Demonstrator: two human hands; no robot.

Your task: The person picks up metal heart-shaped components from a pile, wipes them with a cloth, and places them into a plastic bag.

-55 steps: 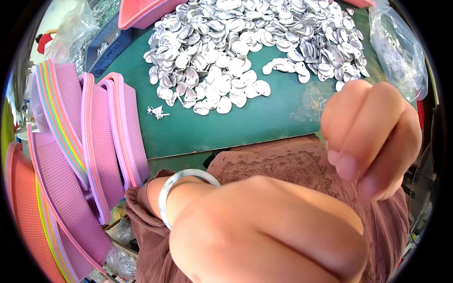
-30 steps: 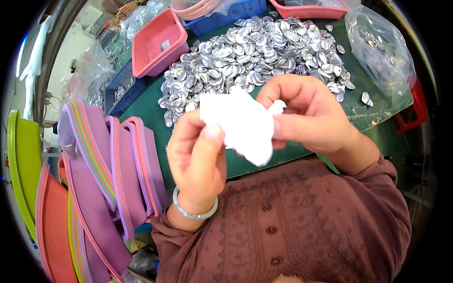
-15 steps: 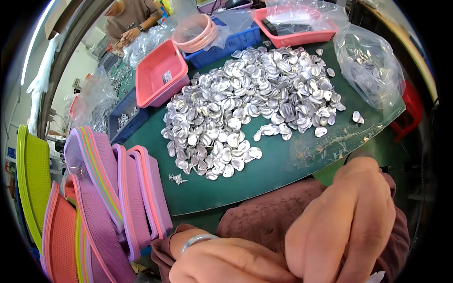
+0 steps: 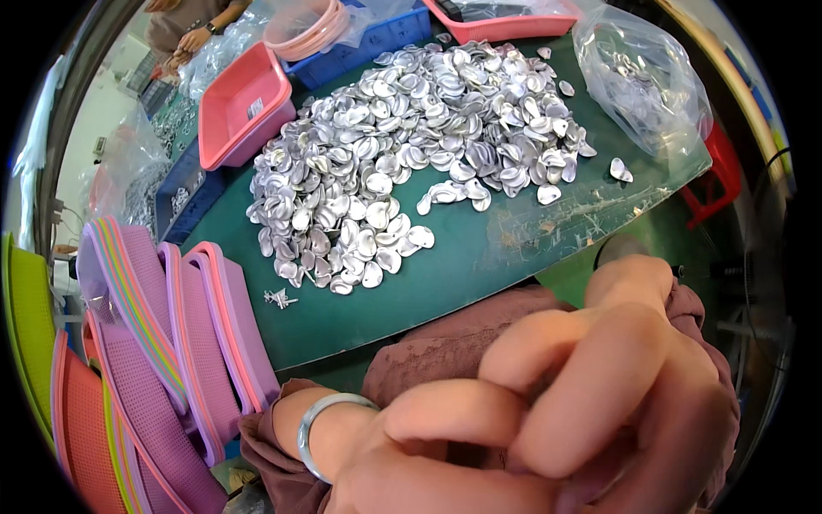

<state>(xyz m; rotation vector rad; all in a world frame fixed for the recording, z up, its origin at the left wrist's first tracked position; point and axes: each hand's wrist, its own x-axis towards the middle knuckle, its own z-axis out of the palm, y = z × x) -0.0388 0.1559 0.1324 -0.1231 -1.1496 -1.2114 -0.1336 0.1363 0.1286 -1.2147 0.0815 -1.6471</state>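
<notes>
Close in front of me, my left hand (image 4: 428, 450), with a pale bangle (image 4: 308, 437) on its wrist, is closed with its fingers bent toward my other hand. My right hand (image 4: 629, 385) is closed too, its thumb and fingers curled in, and the two hands meet at the fingertips. Whatever they hold, if anything, is hidden behind the fingers. Beyond them, a wide pile of silver, petal-shaped metal pieces (image 4: 411, 128) covers much of the green table (image 4: 360, 321). A single piece (image 4: 621, 170) lies apart at the right, and a small spiky silver cluster (image 4: 279, 298) at the near left.
Purple and pink plastic baskets (image 4: 214, 317) stand stacked at the left. At the back are a pink tray (image 4: 244, 107), a blue crate (image 4: 364, 51) and a clear plastic bag (image 4: 642, 86) of pieces. A red stool (image 4: 715, 180) stands right; a person (image 4: 184, 34) sits far left.
My fingers have curled in more and my hands have come together at the fingertips. The table and pile have shifted left and up in the picture as the view moved.
</notes>
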